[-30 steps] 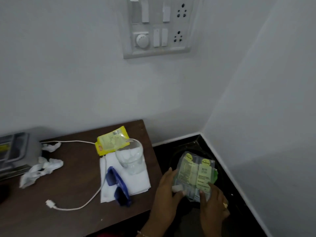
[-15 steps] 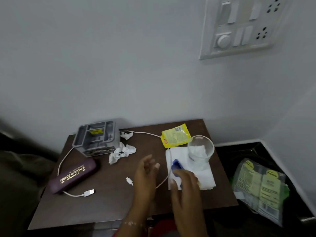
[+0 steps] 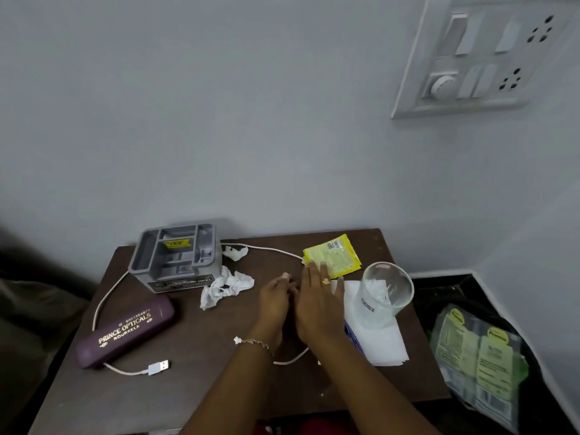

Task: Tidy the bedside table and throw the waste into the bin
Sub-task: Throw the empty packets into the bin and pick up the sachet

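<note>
Head view: both hands, left hand (image 3: 276,298) and right hand (image 3: 318,301), hover open and empty over the bench (image 3: 194,394), one plastic packet (image 3: 477,365) already in the bin (image 3: 530,365) right of them, while the yellow sachet (image 3: 334,255) beyond the fingers and the crumpled tissues (image 3: 227,285) to their left remain.

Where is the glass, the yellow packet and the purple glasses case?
glass (image 3: 385,295), head view, on its clear side wall.
yellow packet (image 3: 337,255), head view, on the middle of its printed face.
purple glasses case (image 3: 125,328), head view, on the lid by the gold lettering.
</note>
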{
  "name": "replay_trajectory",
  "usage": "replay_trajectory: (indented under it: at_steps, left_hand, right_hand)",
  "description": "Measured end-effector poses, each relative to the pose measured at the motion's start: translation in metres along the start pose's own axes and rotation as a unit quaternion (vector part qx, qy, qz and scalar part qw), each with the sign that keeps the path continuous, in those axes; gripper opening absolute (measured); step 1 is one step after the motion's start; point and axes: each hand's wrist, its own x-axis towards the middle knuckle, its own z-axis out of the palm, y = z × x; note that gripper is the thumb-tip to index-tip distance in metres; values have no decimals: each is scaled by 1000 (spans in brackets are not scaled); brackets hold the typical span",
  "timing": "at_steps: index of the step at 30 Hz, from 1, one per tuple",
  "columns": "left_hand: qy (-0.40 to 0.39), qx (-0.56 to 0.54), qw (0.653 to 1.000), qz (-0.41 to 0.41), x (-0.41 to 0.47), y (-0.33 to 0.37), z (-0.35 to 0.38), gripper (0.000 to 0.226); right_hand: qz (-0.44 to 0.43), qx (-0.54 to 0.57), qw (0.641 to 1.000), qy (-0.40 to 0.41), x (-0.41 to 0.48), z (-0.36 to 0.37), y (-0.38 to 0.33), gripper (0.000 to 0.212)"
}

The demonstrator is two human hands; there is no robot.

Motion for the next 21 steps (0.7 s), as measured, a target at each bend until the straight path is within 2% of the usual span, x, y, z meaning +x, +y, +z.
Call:
replay_trajectory:
  at_steps: [5,9,13,16,18,19,21]
  left_hand:
    - [-39,-52,997,-40,-1,5,-8,35]
    - [7,-94,995,7,-18,-2,-30,19]
    - [14,-63,997,51,-43,-16,-51,29]
    - [25,-33,997,59,-49,-19,-59,32]
    - [21,-24,998,61,-49,-19,-58,36]
    - [16,-25,998,61,-50,-17,-59,38]
    - [5,-17,998,65,-49,-12,-59,39]
  right_hand:
    - [-89,9,989,114,-21,-4,-8,51]
    - [-197,10,971,136,-62,-2,-5,50]
    - [-237,41,962,126,-102,4,3,56]
    - [-217,124,960,126,-126,3,8,45]
    - [-165,236,947,143,-133,-1,13,38]
    - [-115,320,931,134,-134,-6,13,39]
    - [8,471,872,137,-128,-17,11,43]
